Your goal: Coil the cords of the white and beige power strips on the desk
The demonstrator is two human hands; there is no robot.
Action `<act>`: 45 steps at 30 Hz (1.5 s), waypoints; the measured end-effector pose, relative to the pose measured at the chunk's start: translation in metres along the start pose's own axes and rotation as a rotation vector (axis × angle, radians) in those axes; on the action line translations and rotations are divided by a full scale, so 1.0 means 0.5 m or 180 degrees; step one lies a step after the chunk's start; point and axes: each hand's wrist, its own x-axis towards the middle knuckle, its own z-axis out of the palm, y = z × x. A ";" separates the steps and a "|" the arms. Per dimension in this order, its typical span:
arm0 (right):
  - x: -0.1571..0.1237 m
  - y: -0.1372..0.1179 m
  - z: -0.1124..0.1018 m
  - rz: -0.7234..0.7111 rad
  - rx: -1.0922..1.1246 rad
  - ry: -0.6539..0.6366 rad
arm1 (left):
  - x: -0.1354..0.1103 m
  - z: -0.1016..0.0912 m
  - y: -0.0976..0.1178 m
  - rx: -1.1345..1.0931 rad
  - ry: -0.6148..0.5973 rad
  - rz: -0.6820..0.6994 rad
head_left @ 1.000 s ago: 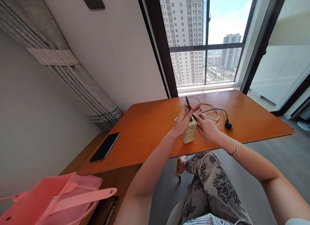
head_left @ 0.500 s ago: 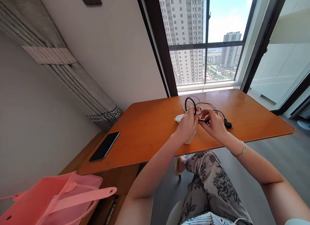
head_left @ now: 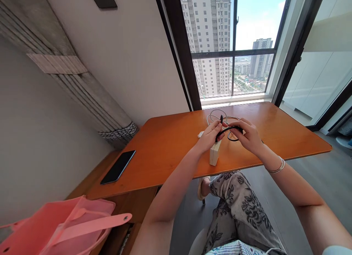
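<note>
A black cable [head_left: 230, 128] arches between my two hands over the table. My left hand [head_left: 209, 137] is closed with its fingertips pinching the cable, and a short black end sticks up above the fingers. My right hand [head_left: 249, 137] has its thumb and fingers closed on the other part of the cable. A thin black loop hangs below the right fingers. Under the hands lies a whitish block-like object [head_left: 214, 156], possibly a power strip, its middle covered by my left hand. Behind the hands a white cable [head_left: 213, 115] lies in loose loops.
The orange-brown wooden table [head_left: 170, 148] carries a dark tablet or phone [head_left: 118, 167] at its left. A pink bag [head_left: 68, 225] sits at the lower left. Beyond the table's far edge are a window [head_left: 233, 53] and a curtain [head_left: 90, 90].
My right hand has moved slightly right and turned, and the black loop by my left hand has opened into an arch between both hands. The block's near end is more exposed.
</note>
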 end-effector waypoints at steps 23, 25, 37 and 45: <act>0.035 0.032 0.017 0.1317 0.1549 -0.1199 | -0.023 -0.029 0.021 -0.1143 -0.0928 -0.0714; 0.030 0.040 0.029 0.1421 0.1900 -0.1204 | -0.022 -0.028 0.021 -0.1331 -0.0747 -0.0754; -0.072 0.066 0.107 0.1245 0.1769 -0.0897 | -0.048 -0.018 0.059 -0.1798 0.0274 0.0119; -0.129 0.081 0.112 0.0663 0.0275 0.0607 | -0.057 -0.033 0.070 -0.1262 0.0636 0.0504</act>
